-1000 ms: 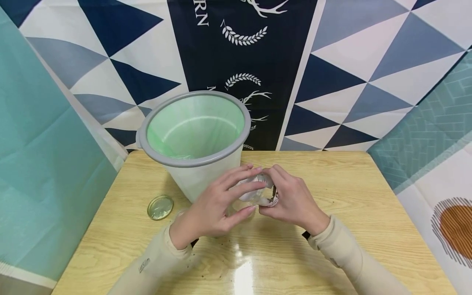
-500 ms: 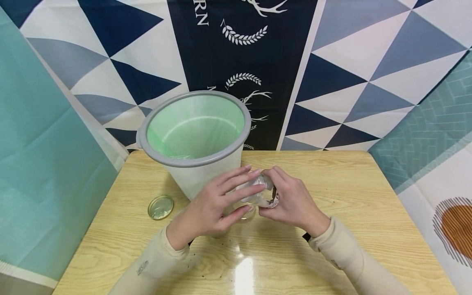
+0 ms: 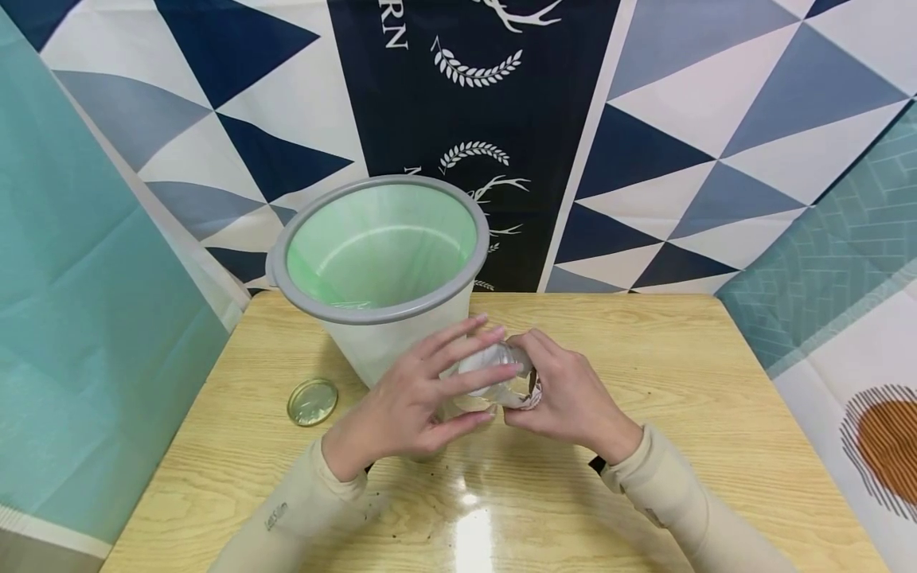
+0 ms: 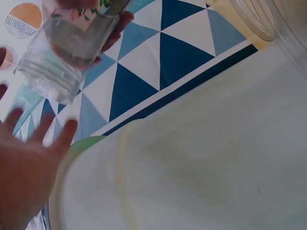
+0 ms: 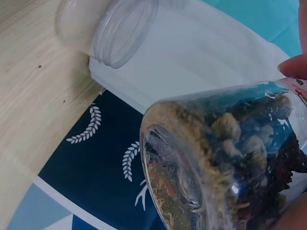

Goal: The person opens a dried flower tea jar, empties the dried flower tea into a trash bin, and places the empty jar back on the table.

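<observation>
My right hand (image 3: 569, 390) grips a clear jar (image 5: 230, 153) tipped on its side, its threaded mouth turned to the left. Dried, tea-like pieces in brown, dark and pale tones fill the base end in the right wrist view. Part of a floral label shows beside the fingers. My left hand (image 3: 419, 398) has its fingers spread in front of the jar's mouth; the left wrist view shows a gap between them. A second clear jar (image 5: 127, 33), without a lid, stands on the table close by, mostly hidden behind my left hand in the head view.
A white bin (image 3: 380, 314) with a grey rim and green inside stands at the back left, beside my left hand. Left of my left wrist lies a round gold-rimmed lid (image 3: 312, 402). Dark crumbs (image 3: 396, 535) dot the wooden table (image 3: 645, 493). Patterned cloth (image 3: 645, 159) hangs behind.
My right hand and the tipped jar have come slightly down and nearer. My left hand's fingers have shifted a little, still spread before the jar's mouth.
</observation>
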Tool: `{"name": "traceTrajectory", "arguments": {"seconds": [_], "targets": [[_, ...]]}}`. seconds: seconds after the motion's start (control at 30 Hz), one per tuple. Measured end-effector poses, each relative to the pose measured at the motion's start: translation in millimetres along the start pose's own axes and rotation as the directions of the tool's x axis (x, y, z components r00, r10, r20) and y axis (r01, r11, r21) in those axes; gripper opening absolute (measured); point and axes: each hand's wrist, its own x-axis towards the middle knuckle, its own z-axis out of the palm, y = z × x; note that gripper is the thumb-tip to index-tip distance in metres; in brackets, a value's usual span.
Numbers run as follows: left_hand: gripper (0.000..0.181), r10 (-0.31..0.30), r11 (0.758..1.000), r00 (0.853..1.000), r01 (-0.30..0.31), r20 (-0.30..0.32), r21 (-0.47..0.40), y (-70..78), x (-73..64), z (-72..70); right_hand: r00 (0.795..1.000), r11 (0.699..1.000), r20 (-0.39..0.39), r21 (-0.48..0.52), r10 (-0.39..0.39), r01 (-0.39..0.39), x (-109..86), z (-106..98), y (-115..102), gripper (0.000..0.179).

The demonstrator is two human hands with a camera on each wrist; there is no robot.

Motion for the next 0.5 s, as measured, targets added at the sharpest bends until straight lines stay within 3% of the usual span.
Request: {"name": "traceTrajectory", "arguments": {"seconds": [0.1,0.2,0.33,0.5], "targets": [[0.047,0.011,1.0,0.999,-0.01,0.042,-0.029,-1.3,-0.1,-1.1,1.0,1.0,0.011,0.005,0.006,-0.006,-1.5,-0.6,-0.1,0.072],[0.045,-0.058,0.998,0.998,0.058,0.031,-0.028,-0.2,0.6,0.1,1.0,1.0,0.009,0.005,-0.007,0.006,-1.6,-0.6,-0.4,0.071],[0.056,-0.121,0.993,0.993,0.121,0.0,0.016,2.4,2.7,1.9,1.0,1.0,-0.003,0.001,-0.026,0.026,-1.1,-1.0,-1.4,0.074],[0.054,-0.029,1.0,0.999,0.029,0.042,0.01,2.0,2.3,0.6,1.0,1.0,0.013,0.014,-0.012,0.012,-3.8,-4.1,-2.1,0.075]]}}
